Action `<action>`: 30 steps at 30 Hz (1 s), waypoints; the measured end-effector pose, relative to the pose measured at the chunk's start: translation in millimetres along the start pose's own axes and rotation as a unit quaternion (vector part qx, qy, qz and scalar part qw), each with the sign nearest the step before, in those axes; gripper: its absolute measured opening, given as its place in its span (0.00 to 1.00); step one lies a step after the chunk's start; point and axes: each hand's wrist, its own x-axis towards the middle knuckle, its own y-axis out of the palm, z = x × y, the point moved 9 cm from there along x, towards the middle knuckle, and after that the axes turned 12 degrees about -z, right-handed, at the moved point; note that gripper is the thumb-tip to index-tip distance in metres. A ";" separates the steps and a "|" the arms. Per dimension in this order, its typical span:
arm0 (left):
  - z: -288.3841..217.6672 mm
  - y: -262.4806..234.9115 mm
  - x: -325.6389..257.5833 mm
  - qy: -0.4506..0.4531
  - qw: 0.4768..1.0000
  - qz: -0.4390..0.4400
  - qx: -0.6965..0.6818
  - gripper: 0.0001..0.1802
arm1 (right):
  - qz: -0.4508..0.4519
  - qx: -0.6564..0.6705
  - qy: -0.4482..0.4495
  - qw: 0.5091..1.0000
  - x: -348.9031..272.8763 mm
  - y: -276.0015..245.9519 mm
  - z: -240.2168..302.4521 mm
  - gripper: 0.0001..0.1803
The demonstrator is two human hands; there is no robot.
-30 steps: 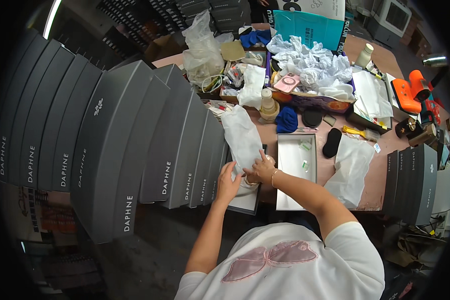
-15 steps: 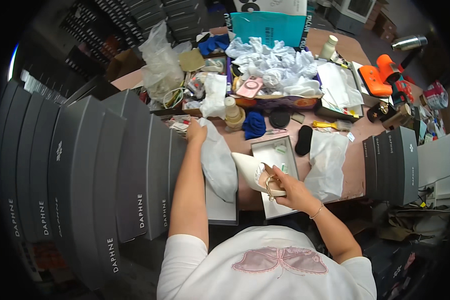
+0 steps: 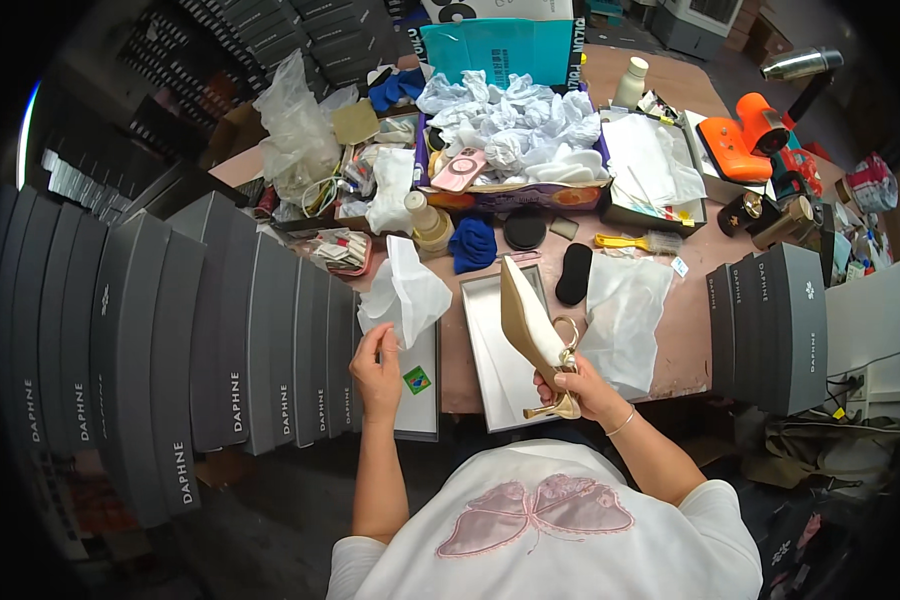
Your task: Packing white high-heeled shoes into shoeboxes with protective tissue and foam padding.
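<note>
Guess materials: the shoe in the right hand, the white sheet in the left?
Shoe: likely smooth beige leather or synthetic, soft sheen; gold heel looks metallic-coated. White sheet: thin tissue paper, crumpled and drooping, held by left hand. Right hand grips the heel end.

Beige heeled shoe, gold heel; white tissue paper; dark grey boxes; blue cloth; pink tabletop.

A beige high-heeled shoe — toe up, thin gold heel down — is held tilted over the table's near edge; a crumpled white tissue sheet hangs beside it.
</note>
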 end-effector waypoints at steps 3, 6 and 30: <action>-5.5 -12.1 -11.9 0.005 0.998 -0.053 0.040 0.11 | 0.021 -0.015 0.016 1.000 -8.5 12.2 2.2 0.28; -33.9 -1.7 -20.5 0.108 0.990 -0.010 0.086 0.10 | 0.064 -0.043 0.031 0.997 -32.5 38.5 15.2 0.32; -38.2 -52.4 -34.9 0.084 0.994 0.068 -0.006 0.16 | 0.121 -0.379 0.009 0.917 -12.9 153.4 -34.0 0.35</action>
